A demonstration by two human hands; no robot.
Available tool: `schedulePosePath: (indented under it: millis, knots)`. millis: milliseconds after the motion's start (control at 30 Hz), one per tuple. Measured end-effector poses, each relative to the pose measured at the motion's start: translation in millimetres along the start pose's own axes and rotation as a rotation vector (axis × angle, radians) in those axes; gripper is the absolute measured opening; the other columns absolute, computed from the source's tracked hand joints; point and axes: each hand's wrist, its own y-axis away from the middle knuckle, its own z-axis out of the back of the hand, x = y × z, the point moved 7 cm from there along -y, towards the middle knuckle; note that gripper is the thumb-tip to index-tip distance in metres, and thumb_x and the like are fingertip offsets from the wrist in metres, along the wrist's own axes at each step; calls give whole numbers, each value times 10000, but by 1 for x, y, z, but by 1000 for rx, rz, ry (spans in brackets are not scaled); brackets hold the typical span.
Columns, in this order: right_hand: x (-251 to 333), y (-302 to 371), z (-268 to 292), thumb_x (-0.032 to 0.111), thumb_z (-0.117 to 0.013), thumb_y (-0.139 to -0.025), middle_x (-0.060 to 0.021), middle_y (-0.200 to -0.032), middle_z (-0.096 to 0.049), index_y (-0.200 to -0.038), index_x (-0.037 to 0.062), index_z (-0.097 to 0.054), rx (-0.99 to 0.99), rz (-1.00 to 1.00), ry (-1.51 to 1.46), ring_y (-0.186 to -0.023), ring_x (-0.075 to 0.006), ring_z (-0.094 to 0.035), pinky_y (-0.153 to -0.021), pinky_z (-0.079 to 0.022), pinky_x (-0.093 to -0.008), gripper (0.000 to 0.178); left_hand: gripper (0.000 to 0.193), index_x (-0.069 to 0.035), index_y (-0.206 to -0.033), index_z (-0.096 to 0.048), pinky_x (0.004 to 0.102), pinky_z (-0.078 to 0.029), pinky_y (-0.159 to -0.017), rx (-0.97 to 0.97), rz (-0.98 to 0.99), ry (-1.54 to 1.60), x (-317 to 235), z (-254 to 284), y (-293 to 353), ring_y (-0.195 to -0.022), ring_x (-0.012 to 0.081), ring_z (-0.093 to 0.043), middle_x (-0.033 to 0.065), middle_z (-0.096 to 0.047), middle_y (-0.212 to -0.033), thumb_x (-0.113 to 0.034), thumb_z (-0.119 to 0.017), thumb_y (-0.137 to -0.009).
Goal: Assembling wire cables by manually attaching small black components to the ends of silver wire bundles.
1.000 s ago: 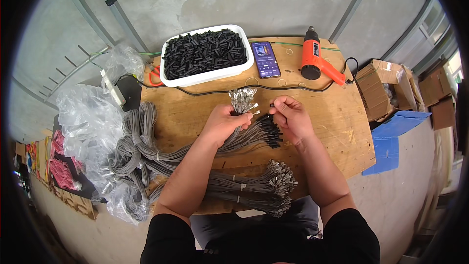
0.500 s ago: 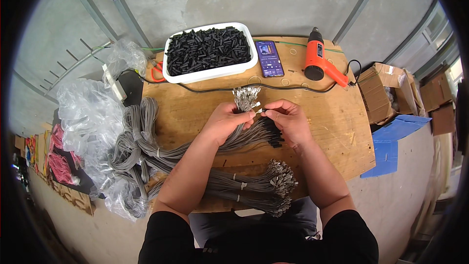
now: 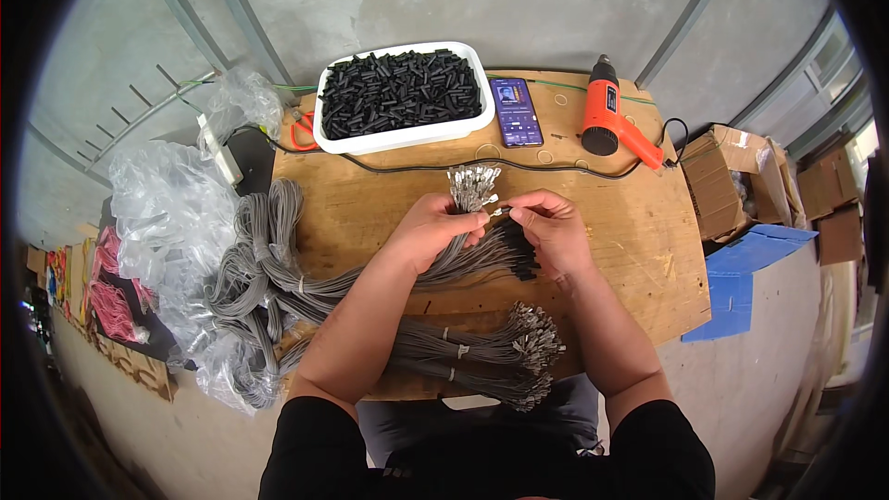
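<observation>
My left hand is closed round a bundle of grey wires, whose silvery metal terminals stick up above the fist. Just right of it, my right hand pinches a small dark piece, seemingly a black sleeve, beside a terminal that stands apart from the bunch; the fingertips partly hide it. Below the right hand lie grey wires with black sleeved ends. Nearer me, tied wire bundles rest on the table with bare terminals at their right ends. More looped grey wires lie to the left.
A white tub full of short black sleeves stands at the back of the wooden table. Beside it are a phone and a red heat gun; a black cord crosses the table. Clear plastic bags spread left, cardboard boxes right.
The view has shifted slightly. Two terminals now show apart from the bunch beside my right fingertips, where one showed before. Both hands keep nearly the same place and grip.
</observation>
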Motion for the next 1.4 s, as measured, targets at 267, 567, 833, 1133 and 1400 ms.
schedulePosePath:
  millis: [267,567,833,1133,1400]
  knots:
    - [5,-1,0,-8,-669,-928,-35,-931,-719,-1019,5,-720,46,38,82,-759,-48,-596,-673,-473,-197,106,139,24,-920,-667,308,-481,-651,39,-6,-19,0,-1,0,-704,160,-606,74,-655,-798,-96,-716,-871]
    - [8,-3,-2,-27,-645,-937,-89,-1015,-737,-1007,-3,-709,111,121,129,-908,-104,-666,-826,-541,-248,97,136,11,-942,-663,304,-479,-657,49,22,-44,7,2,-3,-720,152,-594,55,-639,-802,-98,-709,-876]
    - [8,-2,-6,-23,-645,-940,-86,-1014,-736,-1019,-11,-707,119,141,149,-905,-101,-660,-832,-535,-246,101,187,40,-992,-663,311,-497,-675,39,4,-18,5,2,-2,-739,162,-614,83,-667,-854,-102,-718,-883]
    - [13,-2,2,-19,-659,-929,-56,-963,-718,-1079,-14,-695,35,93,125,-792,-65,-621,-709,-509,-211,155,184,56,-982,-680,275,-513,-702,-1,14,-105,6,4,-3,-742,148,-642,100,-700,-858,-95,-715,-883]
    - [2,-4,4,154,-630,-989,-71,-852,-689,-1073,-23,-678,65,-130,-88,-486,-21,-348,-437,-254,-185,202,192,56,-946,-678,275,-507,-699,0,8,-117,5,3,-3,-745,140,-637,91,-695,-841,-118,-726,-881]
